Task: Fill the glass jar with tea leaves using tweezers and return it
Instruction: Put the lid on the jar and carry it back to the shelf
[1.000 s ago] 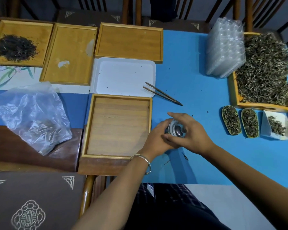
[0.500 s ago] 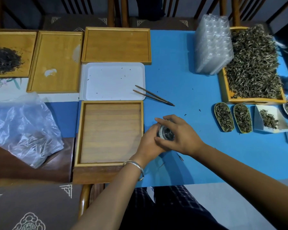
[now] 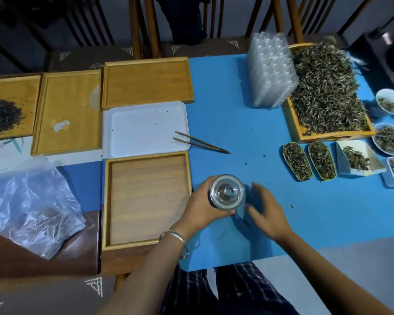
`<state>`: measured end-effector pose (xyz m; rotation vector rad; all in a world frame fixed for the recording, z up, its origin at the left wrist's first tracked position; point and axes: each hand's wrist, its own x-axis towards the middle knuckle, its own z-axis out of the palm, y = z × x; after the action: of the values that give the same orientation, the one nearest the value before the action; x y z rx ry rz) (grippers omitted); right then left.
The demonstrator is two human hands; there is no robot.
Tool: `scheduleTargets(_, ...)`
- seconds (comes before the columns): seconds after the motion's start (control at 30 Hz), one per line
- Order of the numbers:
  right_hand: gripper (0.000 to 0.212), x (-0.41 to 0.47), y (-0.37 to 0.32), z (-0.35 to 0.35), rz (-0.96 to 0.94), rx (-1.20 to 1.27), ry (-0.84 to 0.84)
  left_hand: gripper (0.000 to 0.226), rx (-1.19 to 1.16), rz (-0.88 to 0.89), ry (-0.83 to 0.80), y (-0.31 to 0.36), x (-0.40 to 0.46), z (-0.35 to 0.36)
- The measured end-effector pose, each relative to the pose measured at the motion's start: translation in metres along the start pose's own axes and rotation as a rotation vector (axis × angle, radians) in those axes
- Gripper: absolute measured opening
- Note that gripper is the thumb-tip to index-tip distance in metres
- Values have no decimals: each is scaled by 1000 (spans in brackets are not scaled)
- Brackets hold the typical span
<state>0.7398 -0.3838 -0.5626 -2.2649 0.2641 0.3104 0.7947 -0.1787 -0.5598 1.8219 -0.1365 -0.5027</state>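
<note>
A small glass jar [image 3: 226, 193] with a clear lid and tea leaves inside is held upright over the blue table, just right of the near wooden tray. My left hand [image 3: 201, 209] is wrapped around its side. My right hand [image 3: 265, 211] hovers beside it on the right, fingers spread and slightly blurred, off the jar. The brown tweezers [image 3: 200, 142] lie on the table, their ends resting on the white tray's right edge. A big wooden tray piled with pale tea leaves [image 3: 325, 96] stands at the far right.
An empty wooden tray [image 3: 146, 201] lies left of the jar, the white plastic tray [image 3: 146, 128] behind it. Two small scoops of tea [image 3: 309, 161] and several little white dishes sit at the right. Stacked clear plastic containers [image 3: 271, 69] stand beside the tea pile. A crumpled plastic bag [image 3: 30, 205] lies left.
My right hand has come off the top of the jar and moved to the right, fingers apart. The jar stays in my left hand. The camera has tilted.
</note>
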Motion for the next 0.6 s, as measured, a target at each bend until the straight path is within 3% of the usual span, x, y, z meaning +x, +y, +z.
scheduleTargets(0.1,85,-6,3,13,-66,-46,-72,99,-32,-6,-65,-2,0,-8)
scheduleTargets(0.2,75,4,-26,31,-160,145,-52,81,5,30,-65,5,3,-9)
scheduleTargets(0.3,77,16,-46,41,-97,337,22,76,35,62,-32,14,4,-12)
scheduleTargets(0.4,63,20,-54,40,-87,408,76,74,79,68,-53,29,13,-22)
scheduleTargets(0.6,73,23,-66,-30,-87,526,262,72,157,188,-216,116,54,-6)
